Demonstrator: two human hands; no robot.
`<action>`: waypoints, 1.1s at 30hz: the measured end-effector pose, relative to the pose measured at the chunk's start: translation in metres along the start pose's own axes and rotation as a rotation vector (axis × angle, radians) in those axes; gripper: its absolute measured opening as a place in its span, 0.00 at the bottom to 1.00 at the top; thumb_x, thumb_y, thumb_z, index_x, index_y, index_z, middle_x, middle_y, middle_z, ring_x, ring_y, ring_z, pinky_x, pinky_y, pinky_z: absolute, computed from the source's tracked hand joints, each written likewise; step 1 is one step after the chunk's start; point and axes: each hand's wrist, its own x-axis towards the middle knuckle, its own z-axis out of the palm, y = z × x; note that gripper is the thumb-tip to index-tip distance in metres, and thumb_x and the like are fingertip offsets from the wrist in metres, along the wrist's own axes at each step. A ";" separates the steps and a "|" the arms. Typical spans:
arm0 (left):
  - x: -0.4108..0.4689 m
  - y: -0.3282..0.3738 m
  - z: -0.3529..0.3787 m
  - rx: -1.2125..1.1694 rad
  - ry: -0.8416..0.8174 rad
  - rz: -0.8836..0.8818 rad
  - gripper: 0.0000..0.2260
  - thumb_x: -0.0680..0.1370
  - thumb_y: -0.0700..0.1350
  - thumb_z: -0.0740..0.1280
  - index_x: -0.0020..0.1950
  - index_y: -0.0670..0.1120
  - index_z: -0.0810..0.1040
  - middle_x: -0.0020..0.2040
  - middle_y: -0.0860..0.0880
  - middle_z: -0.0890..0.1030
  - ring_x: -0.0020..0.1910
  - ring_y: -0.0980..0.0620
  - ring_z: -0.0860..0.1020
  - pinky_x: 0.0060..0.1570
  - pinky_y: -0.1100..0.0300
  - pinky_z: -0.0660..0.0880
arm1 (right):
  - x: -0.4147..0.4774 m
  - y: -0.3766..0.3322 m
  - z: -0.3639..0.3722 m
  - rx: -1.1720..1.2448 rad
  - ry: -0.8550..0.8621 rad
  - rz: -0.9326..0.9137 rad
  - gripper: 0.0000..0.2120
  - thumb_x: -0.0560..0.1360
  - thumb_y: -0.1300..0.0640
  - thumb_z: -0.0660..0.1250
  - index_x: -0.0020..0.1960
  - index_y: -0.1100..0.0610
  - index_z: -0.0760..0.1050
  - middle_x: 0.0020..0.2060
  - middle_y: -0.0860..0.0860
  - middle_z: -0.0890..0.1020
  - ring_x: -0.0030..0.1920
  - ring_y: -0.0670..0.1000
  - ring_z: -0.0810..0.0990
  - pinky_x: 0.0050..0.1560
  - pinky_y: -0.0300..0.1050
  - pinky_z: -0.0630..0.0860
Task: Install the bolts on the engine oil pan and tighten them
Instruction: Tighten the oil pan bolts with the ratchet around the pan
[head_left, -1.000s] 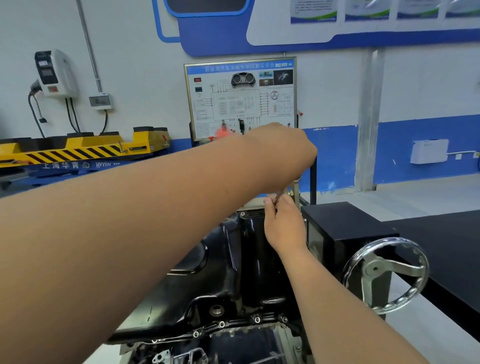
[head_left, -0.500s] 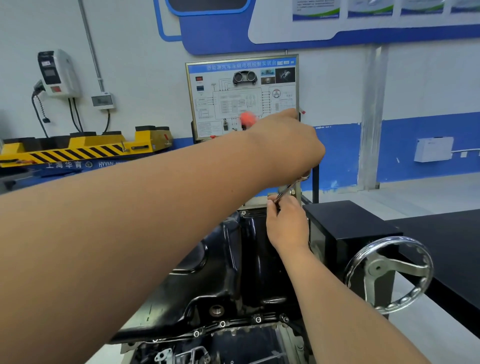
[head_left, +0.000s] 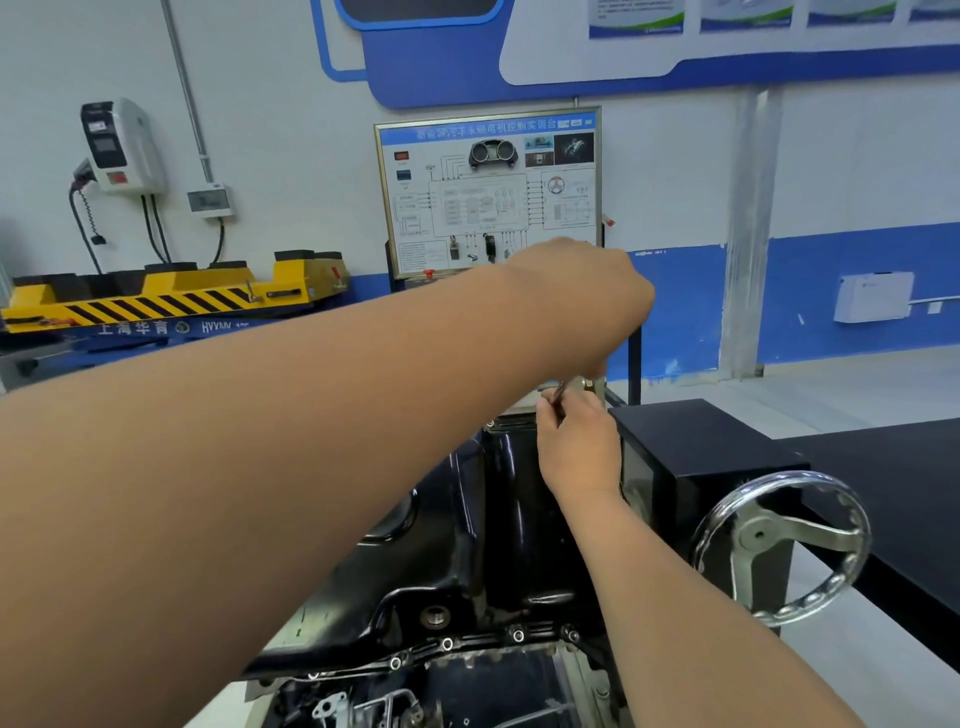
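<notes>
Left hand (head_left: 587, 296) has dipped back down after its lift, grip wrapped round the wrench (head_left: 559, 391) handle. Looks like another tightening stroke. Right hand (head_left: 576, 447) pinches the tool's lower end, steadying it at the far edge of the oil pan (head_left: 498, 519). The bolts (head_left: 518, 635) along the near flange are already in.
</notes>
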 end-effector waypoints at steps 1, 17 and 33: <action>0.001 0.001 0.002 -0.050 -0.017 -0.019 0.18 0.77 0.47 0.68 0.33 0.46 0.62 0.33 0.50 0.65 0.28 0.54 0.63 0.27 0.60 0.62 | 0.001 0.000 0.000 0.018 0.000 0.015 0.10 0.79 0.51 0.62 0.40 0.52 0.70 0.42 0.48 0.74 0.36 0.47 0.71 0.39 0.42 0.67; -0.003 0.002 0.009 -0.007 0.007 0.031 0.07 0.74 0.33 0.63 0.43 0.44 0.70 0.35 0.49 0.63 0.31 0.52 0.65 0.27 0.59 0.62 | 0.001 -0.001 0.000 0.019 -0.025 0.097 0.11 0.78 0.48 0.62 0.40 0.52 0.71 0.40 0.47 0.73 0.38 0.48 0.73 0.38 0.43 0.68; 0.002 -0.004 0.008 0.114 -0.023 0.101 0.13 0.74 0.32 0.63 0.55 0.44 0.75 0.36 0.50 0.68 0.40 0.46 0.71 0.46 0.50 0.73 | 0.000 -0.003 0.000 -0.066 -0.048 0.022 0.05 0.78 0.51 0.61 0.49 0.52 0.71 0.47 0.46 0.71 0.36 0.48 0.73 0.38 0.43 0.69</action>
